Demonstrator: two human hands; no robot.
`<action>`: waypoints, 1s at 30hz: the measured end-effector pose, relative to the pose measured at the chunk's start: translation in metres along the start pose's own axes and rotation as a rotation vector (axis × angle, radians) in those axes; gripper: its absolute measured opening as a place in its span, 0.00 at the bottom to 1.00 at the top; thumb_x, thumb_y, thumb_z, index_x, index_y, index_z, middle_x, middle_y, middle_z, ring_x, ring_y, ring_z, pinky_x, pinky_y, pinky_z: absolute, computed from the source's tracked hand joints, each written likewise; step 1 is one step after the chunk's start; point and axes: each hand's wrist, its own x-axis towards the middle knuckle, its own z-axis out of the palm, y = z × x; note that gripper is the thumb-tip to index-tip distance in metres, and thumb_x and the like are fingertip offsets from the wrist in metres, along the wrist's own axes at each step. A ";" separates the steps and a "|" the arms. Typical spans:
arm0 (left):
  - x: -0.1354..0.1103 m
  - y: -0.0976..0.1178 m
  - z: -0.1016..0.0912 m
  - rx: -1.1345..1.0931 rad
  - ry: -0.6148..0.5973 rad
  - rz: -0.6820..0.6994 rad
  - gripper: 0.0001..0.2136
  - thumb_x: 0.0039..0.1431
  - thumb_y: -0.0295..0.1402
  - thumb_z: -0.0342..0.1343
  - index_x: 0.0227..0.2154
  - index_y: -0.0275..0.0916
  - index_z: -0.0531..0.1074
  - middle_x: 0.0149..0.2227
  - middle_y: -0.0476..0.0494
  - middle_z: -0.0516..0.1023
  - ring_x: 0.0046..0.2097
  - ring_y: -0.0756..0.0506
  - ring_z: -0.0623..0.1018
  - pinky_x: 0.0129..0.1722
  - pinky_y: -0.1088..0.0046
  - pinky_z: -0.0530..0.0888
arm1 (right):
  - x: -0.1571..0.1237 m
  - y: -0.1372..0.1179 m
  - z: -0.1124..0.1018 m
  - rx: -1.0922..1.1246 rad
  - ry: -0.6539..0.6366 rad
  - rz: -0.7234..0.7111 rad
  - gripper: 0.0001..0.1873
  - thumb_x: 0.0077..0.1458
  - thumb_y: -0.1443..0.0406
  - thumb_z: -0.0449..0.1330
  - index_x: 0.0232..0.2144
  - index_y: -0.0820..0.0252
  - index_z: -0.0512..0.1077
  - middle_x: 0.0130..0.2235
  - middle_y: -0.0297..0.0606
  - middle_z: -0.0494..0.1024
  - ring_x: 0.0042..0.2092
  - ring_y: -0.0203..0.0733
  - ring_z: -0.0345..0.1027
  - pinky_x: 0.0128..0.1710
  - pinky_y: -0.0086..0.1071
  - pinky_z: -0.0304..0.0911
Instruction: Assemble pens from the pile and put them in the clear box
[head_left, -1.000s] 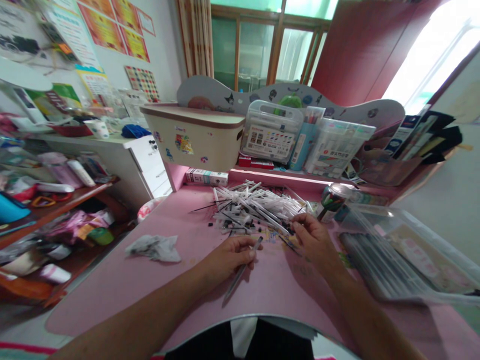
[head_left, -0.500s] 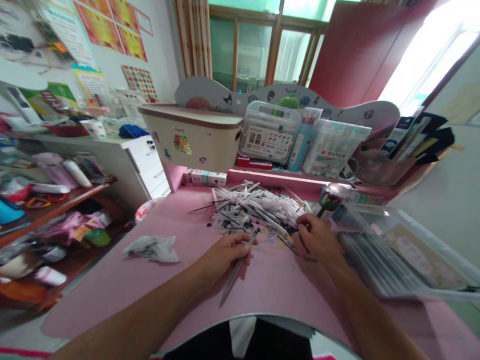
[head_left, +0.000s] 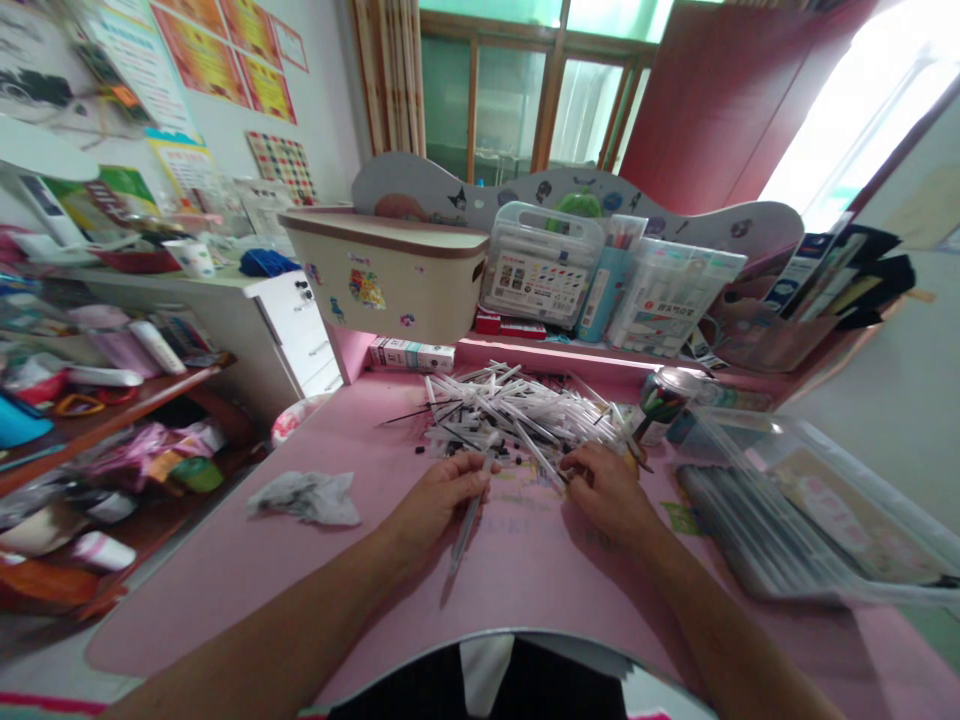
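My left hand is closed around a clear pen barrel that slants down toward me over the pink desk. My right hand lies curled at the near edge of a pile of white pen barrels and small black parts, its fingertips pinching something thin that I cannot make out. Both hands are close together in front of the pile.
A crumpled grey tissue lies to the left. A clear plastic box with dark pens sits at the right, a small round tin behind my right hand. A cream storage box and marker cases stand on the back shelf.
My right hand drew back from the right side of the pile toward the middle, nearer my left hand. My left hand moved slightly forward with the barrel.
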 end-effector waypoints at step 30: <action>0.005 -0.004 -0.006 -0.039 -0.001 -0.039 0.08 0.61 0.37 0.58 0.34 0.37 0.67 0.27 0.44 0.80 0.23 0.49 0.79 0.18 0.81 0.73 | 0.003 -0.006 0.002 -0.146 0.021 0.100 0.08 0.52 0.69 0.56 0.35 0.61 0.73 0.37 0.42 0.77 0.39 0.45 0.67 0.38 0.34 0.54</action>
